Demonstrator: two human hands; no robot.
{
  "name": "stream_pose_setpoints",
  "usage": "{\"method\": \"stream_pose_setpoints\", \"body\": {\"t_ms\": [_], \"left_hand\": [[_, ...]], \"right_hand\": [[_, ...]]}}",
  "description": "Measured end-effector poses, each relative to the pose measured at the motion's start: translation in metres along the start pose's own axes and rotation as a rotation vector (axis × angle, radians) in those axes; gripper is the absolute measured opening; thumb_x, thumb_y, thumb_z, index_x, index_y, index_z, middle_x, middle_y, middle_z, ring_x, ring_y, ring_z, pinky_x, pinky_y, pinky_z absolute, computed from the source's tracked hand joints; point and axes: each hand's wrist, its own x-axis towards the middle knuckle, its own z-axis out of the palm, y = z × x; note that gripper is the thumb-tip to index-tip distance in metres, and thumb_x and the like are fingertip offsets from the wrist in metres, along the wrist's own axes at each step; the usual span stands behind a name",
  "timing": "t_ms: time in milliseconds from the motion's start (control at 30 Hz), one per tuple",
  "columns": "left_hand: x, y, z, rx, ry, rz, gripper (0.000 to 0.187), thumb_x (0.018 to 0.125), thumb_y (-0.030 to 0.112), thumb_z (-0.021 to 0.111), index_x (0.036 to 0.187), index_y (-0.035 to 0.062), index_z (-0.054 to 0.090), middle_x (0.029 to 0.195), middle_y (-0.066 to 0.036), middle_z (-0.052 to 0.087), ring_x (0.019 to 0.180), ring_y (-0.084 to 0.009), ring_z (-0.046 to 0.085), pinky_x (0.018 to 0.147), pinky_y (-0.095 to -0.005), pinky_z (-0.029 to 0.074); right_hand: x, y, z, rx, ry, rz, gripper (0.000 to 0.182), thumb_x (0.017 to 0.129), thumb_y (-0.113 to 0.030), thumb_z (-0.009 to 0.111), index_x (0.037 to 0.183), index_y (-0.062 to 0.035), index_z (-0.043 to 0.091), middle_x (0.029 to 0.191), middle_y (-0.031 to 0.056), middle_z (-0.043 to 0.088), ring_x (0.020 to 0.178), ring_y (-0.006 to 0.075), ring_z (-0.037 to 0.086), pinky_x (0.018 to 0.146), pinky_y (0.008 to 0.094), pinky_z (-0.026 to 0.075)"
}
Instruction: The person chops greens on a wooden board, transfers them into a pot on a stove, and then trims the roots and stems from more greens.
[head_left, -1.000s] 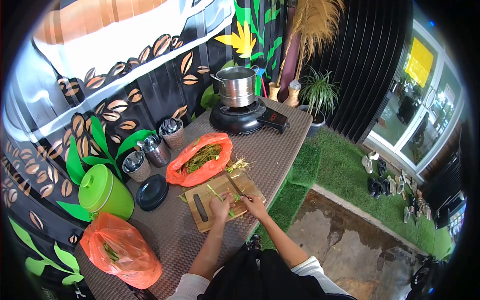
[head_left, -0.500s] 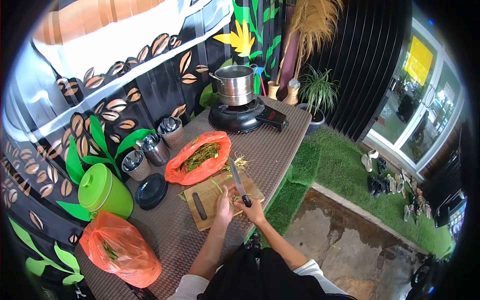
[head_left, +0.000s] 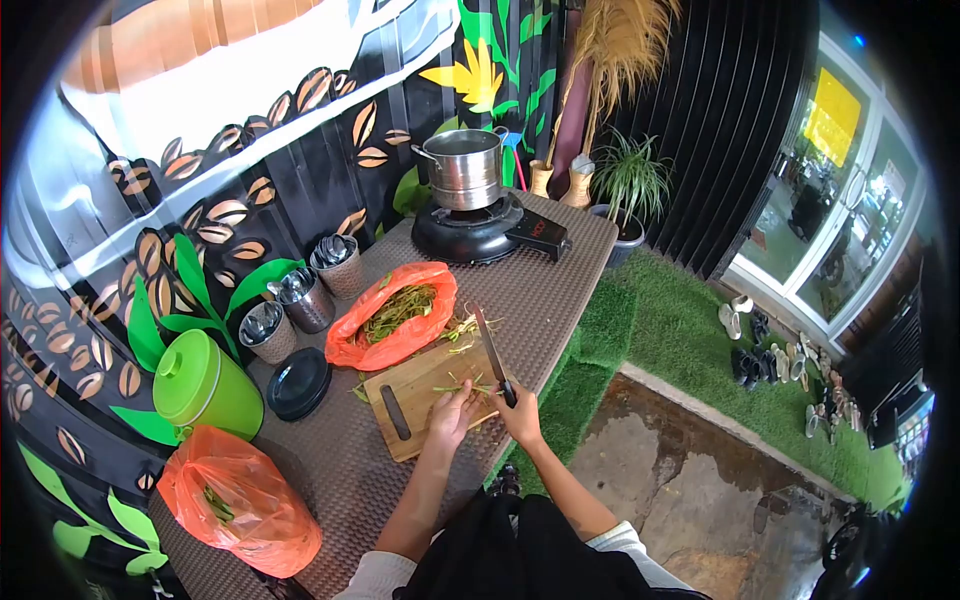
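My right hand is wrapped round the black handle of a knife, whose blade points up and away over the right part of the wooden cutting board. Palm up above the board, my left hand has its fingers apart, with thin green stems beside the fingertips; whether it holds any is hard to tell. Just behind the board lies an open orange plastic bag filled with green stems. Pale trimmings lie between that bag and the knife.
A pot stands on a black portable stove at the table's far end. Along the wall are cutlery holders, dark plates and a green lidded container. A tied orange bag stands front left.
My right hand and the knife have shifted slightly right, away from my left hand. The fingers of my left hand have opened more. The view has shifted a little.
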Motion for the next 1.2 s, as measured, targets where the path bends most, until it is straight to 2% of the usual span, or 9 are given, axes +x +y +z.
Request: {"method": "stream_pose_setpoints", "body": {"t_ms": [67, 167, 233, 333, 433, 600, 667, 867, 1200], "left_hand": [[0.003, -0.004, -0.002, -0.08, 0.015, 0.003, 0.023, 0.085, 0.01, 0.066, 0.103, 0.0036, 0.052, 0.1, -0.006, 0.058, 0.095, -0.0182, 0.057, 0.085, -0.0341, 0.051], [0.001, -0.004, 0.001, -0.048, 0.058, 0.039, 0.022, 0.086, 0.011, 0.064, 0.102, 0.0026, 0.051, 0.101, -0.007, 0.058, 0.096, -0.0204, 0.058, 0.087, -0.0366, 0.051], [0.003, -0.003, -0.001, -0.05, 0.056, 0.057, 0.023, 0.087, 0.012, 0.064, 0.103, 0.0021, 0.051, 0.102, -0.009, 0.058, 0.095, -0.0213, 0.058, 0.087, -0.0368, 0.051], [0.003, -0.002, -0.003, -0.118, 0.06, 0.052, 0.025, 0.087, 0.015, 0.064, 0.106, 0.0036, 0.052, 0.106, -0.008, 0.058, 0.099, -0.0221, 0.056, 0.09, -0.0392, 0.049], [0.0, -0.003, -0.002, -0.112, 0.021, 0.038, 0.022, 0.089, 0.024, 0.06, 0.106, 0.0114, 0.054, 0.105, -0.002, 0.058, 0.102, -0.0182, 0.053, 0.095, -0.0405, 0.044], [0.0, -0.002, -0.001, -0.126, -0.029, 0.062, 0.021, 0.09, 0.024, 0.059, 0.107, 0.0118, 0.054, 0.105, -0.001, 0.058, 0.103, -0.0169, 0.051, 0.093, -0.0404, 0.045], [0.0, 0.0, -0.001, -0.112, -0.03, 0.079, 0.021, 0.09, 0.024, 0.059, 0.106, 0.0119, 0.054, 0.105, -0.001, 0.058, 0.103, -0.0166, 0.051, 0.092, -0.0395, 0.046], [0.003, -0.005, -0.003, -0.125, -0.065, 0.113, 0.017, 0.089, 0.016, 0.061, 0.103, 0.0099, 0.055, 0.1, -0.003, 0.059, 0.099, -0.0177, 0.055, 0.091, -0.0358, 0.045], [0.002, -0.015, 0.002, -0.101, -0.101, 0.194, 0.02, 0.086, 0.002, 0.061, 0.106, 0.0016, 0.055, 0.102, -0.008, 0.059, 0.1, -0.0192, 0.056, 0.093, -0.0334, 0.045]], "right_hand": [[-0.001, -0.004, -0.003, -0.008, 0.026, 0.015, 0.017, 0.08, -0.016, 0.068, 0.081, -0.0004, 0.063, 0.056, -0.0035, 0.046, 0.052, 0.0035, 0.039, 0.046, 0.0247, 0.032], [-0.004, -0.008, -0.006, -0.061, 0.046, -0.082, 0.025, 0.083, -0.023, 0.064, 0.096, -0.0015, 0.061, 0.057, 0.0042, 0.047, 0.052, 0.0097, 0.045, 0.05, 0.0279, 0.037], [-0.006, -0.017, -0.01, 0.193, 0.012, 0.18, 0.026, 0.093, -0.025, 0.053, 0.105, -0.0023, 0.055, 0.059, 0.0027, 0.047, 0.052, 0.0089, 0.045, 0.049, 0.0257, 0.037], [-0.011, -0.012, -0.012, 0.34, -0.103, 0.113, 0.026, 0.099, -0.026, 0.041, 0.107, -0.0031, 0.052, 0.059, -0.0005, 0.043, 0.05, 0.0071, 0.041, 0.047, 0.024, 0.035], [-0.021, -0.015, -0.01, 0.402, -0.17, 0.181, 0.027, 0.1, -0.026, 0.039, 0.105, -0.0038, 0.053, 0.057, -0.0025, 0.038, 0.049, 0.0059, 0.037, 0.046, 0.0235, 0.033], [-0.025, -0.011, -0.003, 0.551, -0.194, 0.265, 0.029, 0.101, -0.031, 0.034, 0.107, -0.0063, 0.048, 0.054, 0.0, 0.038, 0.044, 0.0076, 0.035, 0.041, 0.0227, 0.029], [-0.025, -0.011, -0.001, 0.654, -0.189, 0.375, 0.028, 0.1, -0.033, 0.034, 0.101, -0.0074, 0.046, 0.054, 0.0006, 0.038, 0.043, 0.0084, 0.035, 0.04, 0.0231, 0.029], [-0.024, -0.018, 0.001, 0.637, -0.247, 0.367, 0.029, 0.1, -0.036, 0.034, 0.089, -0.0097, 0.041, 0.053, 0.0001, 0.037, 0.042, 0.0091, 0.035, 0.04, 0.0234, 0.029], [-0.022, -0.024, -0.002, 0.793, -0.286, 0.513, 0.031, 0.1, -0.037, 0.033, 0.095, -0.008, 0.043, 0.055, 0.0, 0.037, 0.047, 0.0107, 0.038, 0.044, 0.0242, 0.033]]}}
